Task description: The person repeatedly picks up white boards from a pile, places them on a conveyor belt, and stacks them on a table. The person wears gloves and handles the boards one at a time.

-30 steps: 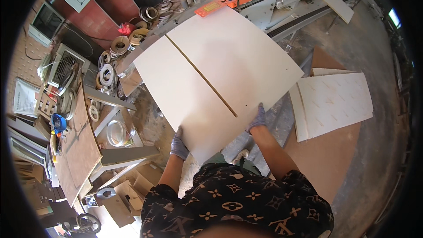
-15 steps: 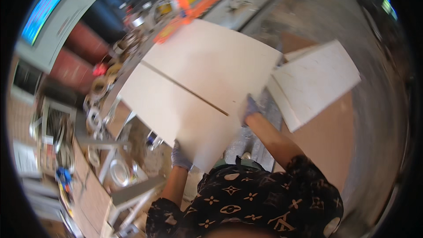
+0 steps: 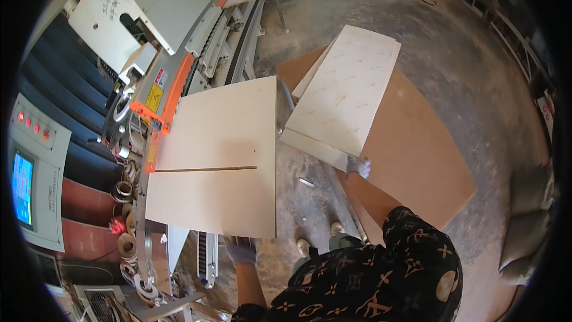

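Observation:
A wide cream panel (image 3: 220, 125) with a dark straight groove lies at the orange guard (image 3: 164, 119) of an edge-banding machine. My gloved left hand (image 3: 240, 250) is at the panel's near edge, fingers stretched out against it and not wrapped round it. To the right, a small stack of pale boards is topped by a whitish board (image 3: 345, 89) with faint marks. My gloved right hand (image 3: 358, 167) holds the near corner of these boards, its fingers partly hidden.
A brown sheet (image 3: 411, 143) lies under the boards. The control cabinet (image 3: 42, 173) with a lit screen stands left, beside rolls of edge tape (image 3: 123, 191). The machine's rail (image 3: 238, 42) runs away at the top. A white scrap (image 3: 306, 182) lies on the floor.
The grooved panel has moved left against the machine. My right hand has left it for the board stack; my left hand has slid along to its near edge. The view has turned.

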Available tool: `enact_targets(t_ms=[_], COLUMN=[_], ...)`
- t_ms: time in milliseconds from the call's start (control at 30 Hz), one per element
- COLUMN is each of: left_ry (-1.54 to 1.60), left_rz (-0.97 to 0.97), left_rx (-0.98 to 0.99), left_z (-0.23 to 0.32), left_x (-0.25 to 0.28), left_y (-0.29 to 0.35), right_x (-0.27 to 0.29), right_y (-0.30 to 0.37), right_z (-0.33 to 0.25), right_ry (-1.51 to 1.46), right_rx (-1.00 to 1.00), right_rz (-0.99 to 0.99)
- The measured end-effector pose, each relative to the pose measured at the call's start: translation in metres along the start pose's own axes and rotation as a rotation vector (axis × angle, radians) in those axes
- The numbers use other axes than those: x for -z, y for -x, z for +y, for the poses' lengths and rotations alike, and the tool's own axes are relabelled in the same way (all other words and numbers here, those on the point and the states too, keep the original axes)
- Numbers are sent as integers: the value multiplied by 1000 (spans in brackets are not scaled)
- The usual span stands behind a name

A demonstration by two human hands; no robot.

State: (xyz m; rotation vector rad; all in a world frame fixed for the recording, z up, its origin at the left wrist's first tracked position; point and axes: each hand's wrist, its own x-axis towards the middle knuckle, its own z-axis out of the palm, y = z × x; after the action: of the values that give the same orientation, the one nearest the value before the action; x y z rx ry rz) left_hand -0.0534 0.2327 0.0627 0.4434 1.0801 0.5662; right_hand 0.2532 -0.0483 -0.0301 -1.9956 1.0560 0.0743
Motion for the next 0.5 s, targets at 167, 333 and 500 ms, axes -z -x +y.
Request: enact_targets(t_ms=[167,333,500], left_ry=[98,1088,1290], left_rz=[-228,-417,-260], left_rx=[214,699,977], left_z=[-25,-37,-57], left_x=[52,164,124], left_y=[-31,-75,-72], right_x=[-37,-14,14], right_y=[-137,-80,-101], right_z=[45,20,45], right_ry=[-244,-502,-442], right_rx=[13,-1,79], right_rz=[-164,-444,-438])
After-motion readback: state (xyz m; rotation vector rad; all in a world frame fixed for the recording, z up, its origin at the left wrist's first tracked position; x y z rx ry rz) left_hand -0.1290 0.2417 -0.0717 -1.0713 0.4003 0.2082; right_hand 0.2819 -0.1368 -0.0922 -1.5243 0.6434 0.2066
